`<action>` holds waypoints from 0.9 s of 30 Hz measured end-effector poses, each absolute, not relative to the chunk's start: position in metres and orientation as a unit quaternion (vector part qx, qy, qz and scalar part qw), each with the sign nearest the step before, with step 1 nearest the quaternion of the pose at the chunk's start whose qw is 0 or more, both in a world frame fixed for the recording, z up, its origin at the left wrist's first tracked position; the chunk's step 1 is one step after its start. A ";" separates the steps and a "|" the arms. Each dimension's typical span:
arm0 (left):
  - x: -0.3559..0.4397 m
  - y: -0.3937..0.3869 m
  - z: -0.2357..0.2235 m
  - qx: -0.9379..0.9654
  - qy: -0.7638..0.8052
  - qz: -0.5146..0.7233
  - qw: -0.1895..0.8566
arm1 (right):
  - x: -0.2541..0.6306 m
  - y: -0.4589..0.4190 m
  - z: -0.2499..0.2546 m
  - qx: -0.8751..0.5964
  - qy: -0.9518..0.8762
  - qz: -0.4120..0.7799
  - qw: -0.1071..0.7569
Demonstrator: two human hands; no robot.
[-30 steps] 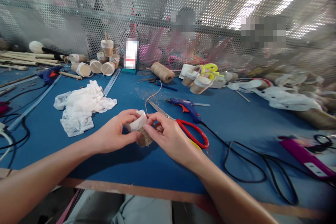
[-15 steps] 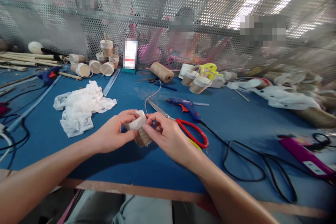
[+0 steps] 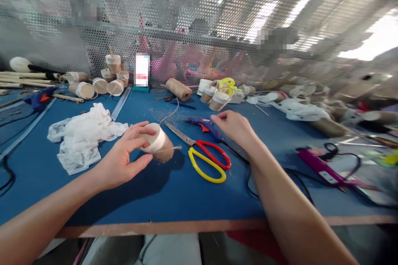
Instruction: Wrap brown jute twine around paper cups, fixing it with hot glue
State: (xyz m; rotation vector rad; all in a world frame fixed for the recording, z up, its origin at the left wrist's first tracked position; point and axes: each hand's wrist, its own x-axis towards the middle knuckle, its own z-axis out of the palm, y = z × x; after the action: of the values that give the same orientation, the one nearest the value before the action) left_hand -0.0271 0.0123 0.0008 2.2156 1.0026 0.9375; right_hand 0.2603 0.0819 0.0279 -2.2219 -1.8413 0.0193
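A: What does the left hand [image 3: 124, 153] hold?

B: A small round cup with a white band at its rim and a rough brown lower wall [image 3: 159, 145], just left of the red-and-yellow-handled metal scissors [image 3: 205, 153]. It tilts, its open mouth facing up and left, and the pale inner wall shows. A short brown strand [image 3: 175, 148] juts from its side toward the scissors.

A: Other containers?

B: Well beyond the scissors, on the left, brown cups with white bands [image 3: 115, 87] lie in a group, several on their sides with pale round ends; an upright cup [image 3: 112, 66] tops the pile. Beyond them to the right, more banded cups [image 3: 218, 101] sit near a looped neon-yellow cord [image 3: 226, 85]. I can't tell whether the cord lies inside one.

A: And materials?

B: Sheer, crumpled white cloth [image 3: 82, 134] heaps left of the scissors; a fibrous brown twine spool [image 3: 178, 90] lies beyond them, all on a smooth blue worktop [image 3: 139, 203].

A: How is each grip?

B: The left one clamps the cup's rim, fingers over the mouth, thumb outside. The right hand [image 3: 233, 126] is beyond the scissors, its fingers curled right by a blue plastic glue gun with a red trigger [image 3: 214, 133]; I can't tell whether fingertips meet or touch it.
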 end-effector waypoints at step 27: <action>-0.032 0.025 -0.006 0.815 0.359 0.408 0.201 | 0.222 0.043 0.045 -0.571 -0.615 0.377 0.392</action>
State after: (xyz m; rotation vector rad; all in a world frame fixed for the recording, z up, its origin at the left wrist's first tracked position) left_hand -0.0323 0.0255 -0.0061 2.2770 1.0025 1.1404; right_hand 0.2223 0.0430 0.0455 -1.4498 -1.5609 0.9573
